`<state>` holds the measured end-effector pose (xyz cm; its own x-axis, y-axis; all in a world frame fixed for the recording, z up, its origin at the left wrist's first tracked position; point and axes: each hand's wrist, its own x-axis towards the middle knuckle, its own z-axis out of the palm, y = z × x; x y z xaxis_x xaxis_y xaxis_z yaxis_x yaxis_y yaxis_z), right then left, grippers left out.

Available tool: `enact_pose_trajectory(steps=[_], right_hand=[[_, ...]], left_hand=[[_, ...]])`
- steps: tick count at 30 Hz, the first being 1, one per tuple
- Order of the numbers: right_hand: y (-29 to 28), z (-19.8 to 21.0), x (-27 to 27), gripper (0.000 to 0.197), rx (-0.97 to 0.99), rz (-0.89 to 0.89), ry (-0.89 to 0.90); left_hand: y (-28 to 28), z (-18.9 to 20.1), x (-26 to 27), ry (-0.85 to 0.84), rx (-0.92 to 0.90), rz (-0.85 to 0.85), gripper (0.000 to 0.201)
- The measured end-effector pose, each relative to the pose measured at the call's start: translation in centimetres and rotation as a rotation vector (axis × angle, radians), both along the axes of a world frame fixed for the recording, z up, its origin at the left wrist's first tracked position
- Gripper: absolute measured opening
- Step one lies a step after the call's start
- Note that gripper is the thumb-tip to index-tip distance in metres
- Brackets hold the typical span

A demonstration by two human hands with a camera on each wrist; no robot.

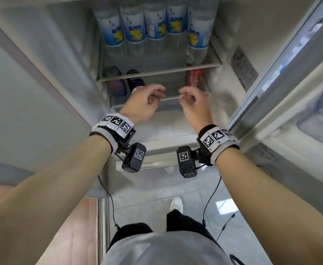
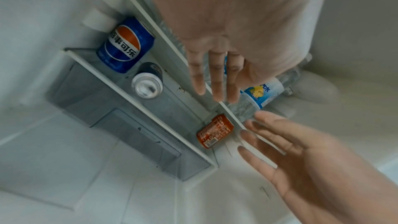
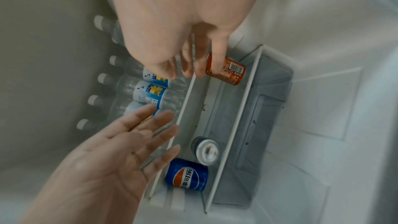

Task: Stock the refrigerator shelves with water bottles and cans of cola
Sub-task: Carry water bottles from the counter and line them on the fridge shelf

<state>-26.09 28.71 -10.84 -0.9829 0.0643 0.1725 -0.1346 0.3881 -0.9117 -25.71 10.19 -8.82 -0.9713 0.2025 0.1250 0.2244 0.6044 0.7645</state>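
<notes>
1. Nearest the head camera: two bare forearms with wrist cameras, reaching into the open refrigerator (image 1: 42, 54). Both hands are empty and sit in front of the lower shelf (image 1: 172, 97).
2. Left hand (image 1: 143, 104): fingers loosely curled in the head view, nearly straight and slightly spread in the wrist views; holds nothing, touches nothing clearly.
3. Right hand (image 1: 193, 106): same, relaxed, slightly apart, no pinch, nothing held.
4. Upper shelf (image 1: 156, 72), left to right: five water bottles (image 1: 154, 25) in a row, upright, side by side, filling most of the width.
5. Lower shelf, left to right: blue cola can (image 2: 126, 45) at far left, upright; second blue can (image 2: 147, 83) just beside it, top showing; a wide gap; red can (image 2: 215, 131) at far right, upright.
6. Step, as a judgement: between placements. Water row looks done, cola row only partly filled, the middle of the lower shelf is open.
7. Next move likely calls for pulling both hands out, fetching more cans (supply not in view), and setting them upright in the gap between second blue can and red can.
8. Watch: low clearance under upper shelf; a careless entry could knock over the standing cans.
</notes>
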Motion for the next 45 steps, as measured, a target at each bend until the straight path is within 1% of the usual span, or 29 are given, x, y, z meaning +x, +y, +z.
enact_pose_trajectory(steps=[2,4,7,9,14,17,19,24,27,30,32,35,40,45], right_hand=[[0.5,-0.1,3.0,0.018,0.010,0.049,-0.044],[1.4,-0.1,6.0,0.020,0.025,0.049,-0.080],[2.7,-0.2,10.7,0.023,0.035,-0.006,-0.137],[3.6,-0.5,14.3,0.023,0.020,-0.061,-0.173],[6.4,-0.7,23.3,0.018,0.021,-0.205,-0.220],[9.0,-0.4,28.4,0.017,0.037,-0.294,-0.227],[11.1,-0.1,31.6,0.015,0.057,-0.372,-0.224],[17.8,-0.2,38.5,0.014,0.063,-0.566,-0.214],[22.2,-0.1,42.4,0.015,0.035,-0.666,-0.244],[27.2,-0.3,45.8,0.013,-0.011,-0.734,-0.264],[31.3,-0.6,47.7,0.014,-0.033,-0.776,-0.262],[38.3,-0.9,50.2,0.017,-0.055,-0.829,-0.240],[49.6,-0.5,52.3,0.020,-0.043,-0.838,-0.198],[59.6,0.3,52.7,0.021,-0.049,-0.819,-0.180]], left_hand=[[-0.4,0.0,1.9,0.009,-0.060,-0.046,0.036],[-0.6,-0.2,3.8,-0.001,-0.123,-0.096,0.035],[-0.4,-0.7,6.9,0.017,-0.177,-0.192,0.035],[0.5,-1.1,9.3,0.014,-0.181,-0.256,0.035],[4.7,-2.1,15.8,-0.014,-0.154,-0.405,0.033],[7.9,-2.2,18.8,-0.016,-0.155,-0.501,0.032],[10.5,-2.0,20.3,-0.023,-0.118,-0.581,0.034],[18.7,-1.1,24.5,-0.050,-0.083,-0.722,0.032],[24.5,-1.0,26.6,-0.090,-0.075,-0.860,0.032],[30.8,-1.4,28.9,-0.110,-0.058,-1.005,0.033],[35.1,-1.8,30.5,-0.112,-0.056,-1.053,0.034],[42.0,-2.5,32.6,-0.147,0.007,-1.057,0.034],[52.4,-2.3,34.9,-0.198,0.067,-1.028,0.033],[62.2,-1.8,35.6,-0.112,0.041,-0.987,0.034]])
